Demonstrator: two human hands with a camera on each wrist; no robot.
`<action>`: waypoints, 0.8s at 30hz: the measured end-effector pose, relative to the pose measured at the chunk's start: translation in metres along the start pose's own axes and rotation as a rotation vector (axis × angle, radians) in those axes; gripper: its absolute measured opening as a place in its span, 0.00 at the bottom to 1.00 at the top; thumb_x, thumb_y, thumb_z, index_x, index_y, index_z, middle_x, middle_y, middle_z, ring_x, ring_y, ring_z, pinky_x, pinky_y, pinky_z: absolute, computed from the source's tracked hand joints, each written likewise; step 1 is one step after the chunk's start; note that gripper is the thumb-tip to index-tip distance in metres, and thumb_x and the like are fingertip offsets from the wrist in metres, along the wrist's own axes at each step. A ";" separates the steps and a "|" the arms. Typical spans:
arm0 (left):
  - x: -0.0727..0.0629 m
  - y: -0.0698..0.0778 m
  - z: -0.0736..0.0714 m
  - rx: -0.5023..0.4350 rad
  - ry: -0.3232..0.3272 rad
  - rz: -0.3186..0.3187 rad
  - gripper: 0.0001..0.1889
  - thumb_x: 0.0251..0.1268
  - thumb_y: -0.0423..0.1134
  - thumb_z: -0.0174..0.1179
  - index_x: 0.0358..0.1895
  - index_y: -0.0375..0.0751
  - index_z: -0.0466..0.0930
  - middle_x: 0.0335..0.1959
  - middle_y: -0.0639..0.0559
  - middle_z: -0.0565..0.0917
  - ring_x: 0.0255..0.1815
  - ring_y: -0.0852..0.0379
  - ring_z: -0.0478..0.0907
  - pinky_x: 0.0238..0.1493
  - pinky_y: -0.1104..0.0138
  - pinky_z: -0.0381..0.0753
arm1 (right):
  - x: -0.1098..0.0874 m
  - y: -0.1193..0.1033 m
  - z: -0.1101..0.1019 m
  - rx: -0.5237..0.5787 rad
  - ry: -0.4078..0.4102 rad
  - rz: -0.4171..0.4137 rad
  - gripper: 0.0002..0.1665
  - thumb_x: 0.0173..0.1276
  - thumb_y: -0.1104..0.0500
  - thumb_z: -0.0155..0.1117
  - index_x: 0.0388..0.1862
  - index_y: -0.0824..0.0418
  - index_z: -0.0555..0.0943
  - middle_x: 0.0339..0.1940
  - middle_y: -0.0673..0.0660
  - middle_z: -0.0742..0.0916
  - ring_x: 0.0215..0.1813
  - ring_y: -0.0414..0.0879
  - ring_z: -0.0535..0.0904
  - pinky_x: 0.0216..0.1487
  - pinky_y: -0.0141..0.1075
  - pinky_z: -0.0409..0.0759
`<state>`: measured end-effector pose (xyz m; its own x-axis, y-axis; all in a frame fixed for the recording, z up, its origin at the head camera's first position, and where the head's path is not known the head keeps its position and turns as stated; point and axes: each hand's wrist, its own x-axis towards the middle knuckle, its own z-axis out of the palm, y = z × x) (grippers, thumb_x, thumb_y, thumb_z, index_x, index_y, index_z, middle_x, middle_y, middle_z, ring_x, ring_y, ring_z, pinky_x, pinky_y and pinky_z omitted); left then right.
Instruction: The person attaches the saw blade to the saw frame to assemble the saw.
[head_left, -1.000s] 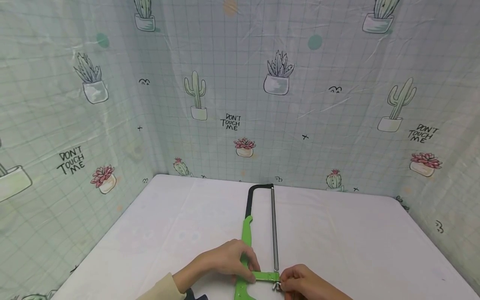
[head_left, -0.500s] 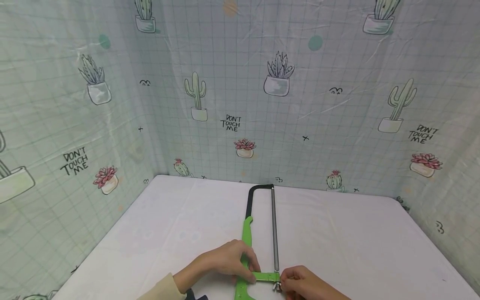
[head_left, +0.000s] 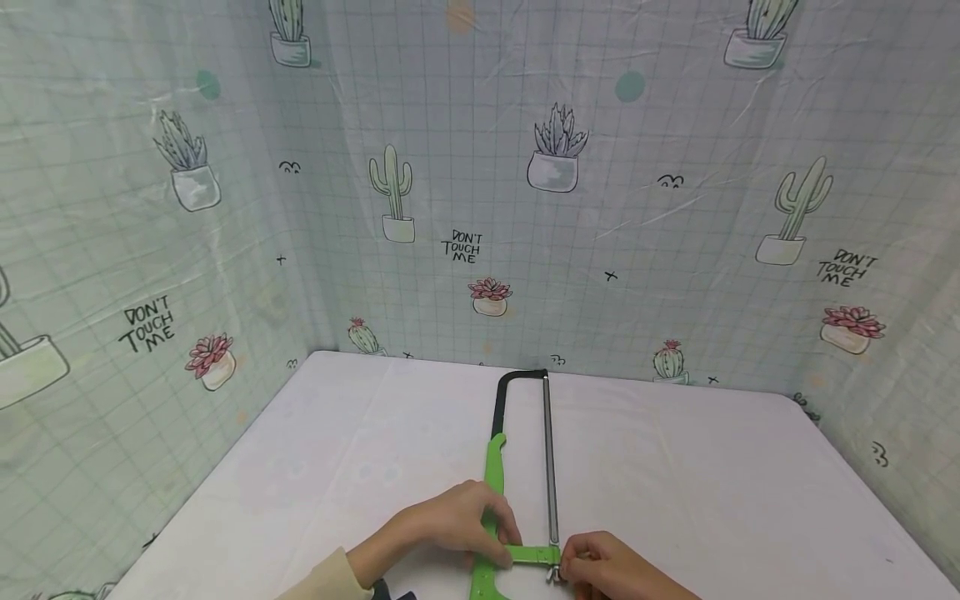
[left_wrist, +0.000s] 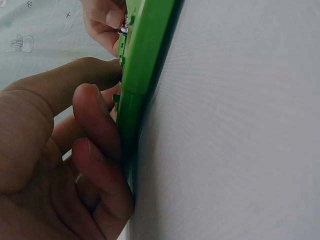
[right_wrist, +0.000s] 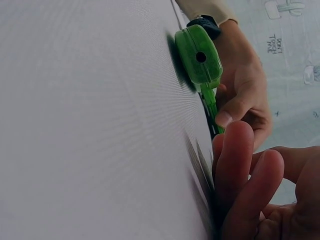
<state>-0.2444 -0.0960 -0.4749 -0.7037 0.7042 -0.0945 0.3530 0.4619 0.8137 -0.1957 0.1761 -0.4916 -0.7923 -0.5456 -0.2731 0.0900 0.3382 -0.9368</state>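
A hacksaw (head_left: 493, 462) with a green and black frame lies flat on the white table, its black end pointing away from me. Its grey blade (head_left: 550, 458) runs along the right side. My left hand (head_left: 461, 517) grips the green frame where the short crosspiece branches off, thumb on one side and fingers on the other. At the near end of the blade, my right hand (head_left: 603, 567) pinches the silver wing nut (head_left: 553, 575) between thumb and curled fingers. The left wrist view shows those right fingers (left_wrist: 114, 19) at the screw. The near handle end (right_wrist: 200, 55) appears in the right wrist view.
White table (head_left: 720, 467) extends to both sides and beyond the saw. A cactus-print curtain (head_left: 480, 167) hangs behind and along the sides. A dark object (head_left: 381, 590), perhaps a wrist device, shows beside the left sleeve.
The wing nut's wings sit at a slightly different angle, and the right fingers have shifted slightly on it. The left hand and hacksaw stay put.
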 end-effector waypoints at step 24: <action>-0.001 -0.002 0.001 -0.004 0.001 0.008 0.09 0.50 0.38 0.77 0.36 0.54 0.91 0.25 0.67 0.84 0.12 0.70 0.72 0.15 0.73 0.76 | 0.003 0.004 0.000 0.043 -0.004 -0.012 0.04 0.68 0.60 0.59 0.36 0.60 0.77 0.18 0.45 0.72 0.21 0.38 0.64 0.22 0.27 0.61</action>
<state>-0.2437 -0.0970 -0.4768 -0.7011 0.7077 -0.0873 0.3562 0.4537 0.8168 -0.1977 0.1755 -0.4959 -0.7908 -0.5530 -0.2622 0.1061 0.2980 -0.9486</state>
